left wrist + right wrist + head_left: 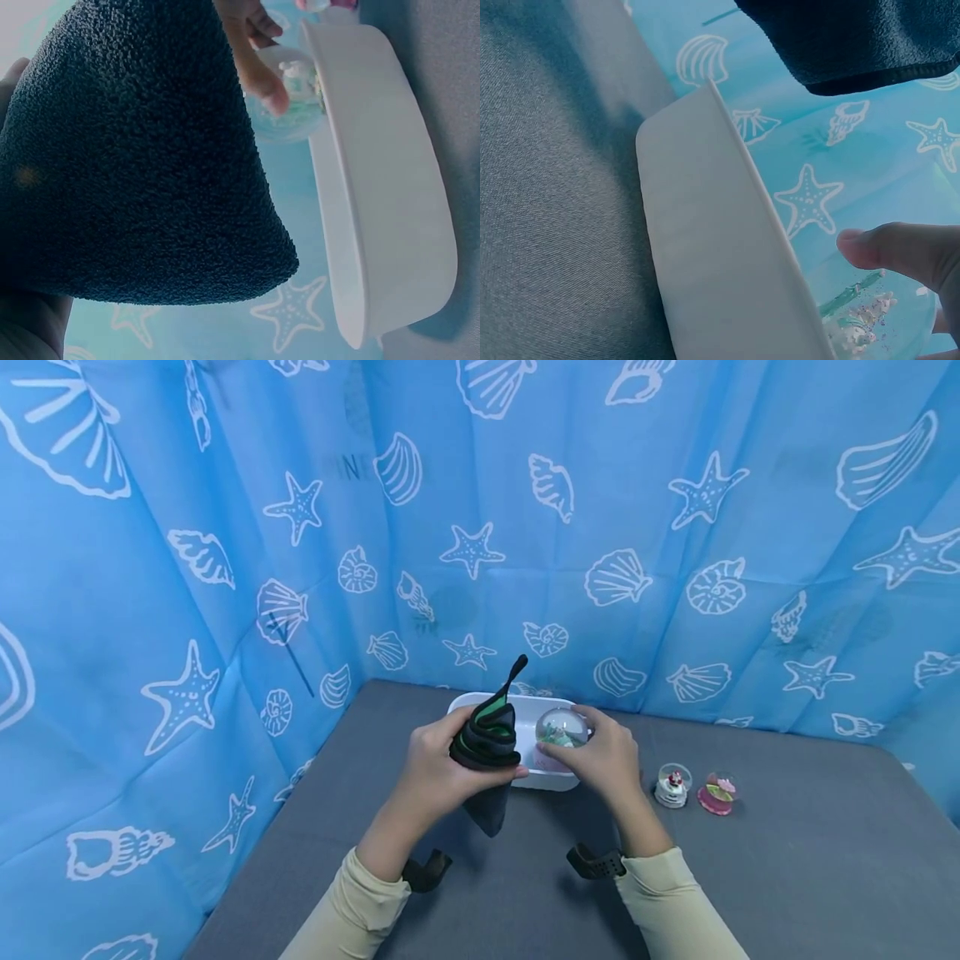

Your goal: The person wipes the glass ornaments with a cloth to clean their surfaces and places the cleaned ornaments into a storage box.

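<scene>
Against a blue curtain point(465, 468) printed with white shells and starfish, a person works with both arms stretched forward over a grey table point(517, 902). The cream sleeves point(352, 902) angle inward from the lower edge, the bare wrists converging above a white tub point(555, 783) near the curtain.

At left, the left hand point(431, 768) is raised at the tub's near left side, turned inward, its fingers grasping a dark cloth point(491, 739) with green folds. The thumb lies across the near side; a narrow loop of the bundle points up and a tapered end hangs below the hand.

At right, the right hand point(611, 756) bends in from the side, its fingers grasping a large snow globe point(562, 727) at the tub's right end. The thumb reaches across the near side while other fingers curve behind the dome. The rim hides part of the globe in the wrist views; whether its base touches the tub floor cannot be told.

To the right of that hand, two smaller globes stand side by side on the table, one white-based point(672, 786), one pink-based point(717, 793).
</scene>
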Tool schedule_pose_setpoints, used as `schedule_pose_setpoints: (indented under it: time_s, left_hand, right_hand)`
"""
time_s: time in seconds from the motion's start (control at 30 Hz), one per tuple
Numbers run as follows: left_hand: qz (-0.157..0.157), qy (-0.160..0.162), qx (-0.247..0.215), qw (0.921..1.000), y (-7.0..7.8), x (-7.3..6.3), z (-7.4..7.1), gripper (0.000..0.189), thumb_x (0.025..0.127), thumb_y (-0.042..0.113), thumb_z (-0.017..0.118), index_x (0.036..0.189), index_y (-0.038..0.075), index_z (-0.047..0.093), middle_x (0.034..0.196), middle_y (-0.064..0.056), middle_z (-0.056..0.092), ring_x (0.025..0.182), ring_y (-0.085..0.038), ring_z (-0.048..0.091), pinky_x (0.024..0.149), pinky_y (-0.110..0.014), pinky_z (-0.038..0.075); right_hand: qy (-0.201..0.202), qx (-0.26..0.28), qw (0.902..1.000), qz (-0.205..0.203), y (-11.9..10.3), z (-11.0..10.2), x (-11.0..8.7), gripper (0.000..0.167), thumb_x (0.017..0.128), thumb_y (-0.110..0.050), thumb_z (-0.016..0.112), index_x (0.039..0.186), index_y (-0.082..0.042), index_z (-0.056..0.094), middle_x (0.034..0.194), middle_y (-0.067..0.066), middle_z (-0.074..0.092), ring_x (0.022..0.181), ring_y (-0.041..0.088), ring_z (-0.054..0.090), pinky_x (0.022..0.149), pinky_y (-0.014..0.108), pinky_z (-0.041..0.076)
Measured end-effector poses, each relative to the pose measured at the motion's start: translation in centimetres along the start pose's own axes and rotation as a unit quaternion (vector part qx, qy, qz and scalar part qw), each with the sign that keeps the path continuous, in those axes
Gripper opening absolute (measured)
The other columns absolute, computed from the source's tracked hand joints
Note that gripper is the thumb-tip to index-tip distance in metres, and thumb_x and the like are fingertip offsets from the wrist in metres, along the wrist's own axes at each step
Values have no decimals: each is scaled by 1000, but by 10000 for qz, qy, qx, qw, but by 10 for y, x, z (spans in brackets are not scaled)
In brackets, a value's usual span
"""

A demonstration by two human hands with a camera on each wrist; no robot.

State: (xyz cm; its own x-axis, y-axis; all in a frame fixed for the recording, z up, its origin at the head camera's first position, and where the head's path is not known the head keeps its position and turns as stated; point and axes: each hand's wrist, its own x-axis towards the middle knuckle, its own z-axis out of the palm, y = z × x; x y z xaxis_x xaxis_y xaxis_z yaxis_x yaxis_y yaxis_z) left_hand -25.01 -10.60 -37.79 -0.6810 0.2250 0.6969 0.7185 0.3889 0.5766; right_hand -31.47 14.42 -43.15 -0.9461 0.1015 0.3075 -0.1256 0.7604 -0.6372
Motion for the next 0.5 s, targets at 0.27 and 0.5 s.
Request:
schedule_pose_setpoints:
  time_s: [0.27,0.5]
  left_hand:
    - [15,-40,-56,10000,1,0,2,71,71,28,102,132,11,69,117,-3,78,105,-12,75,92,-34,65]
    - [60,-28,-4,10000,-1,-1,2,70,71,28,102,130,9,69,117,-5,78,105,-14,75,92,-34,65]
  right_hand:
    - [-69,62,9998,175,3,-1,-2,88,75,-55,93,146,-11,64,126,19,74,96,31,67,68,33,48]
    - [-407,96,9991,99,0,-1,-1,88,82,-53,88,151,-9,56,134,20,68,111,35,65,84,50,56]
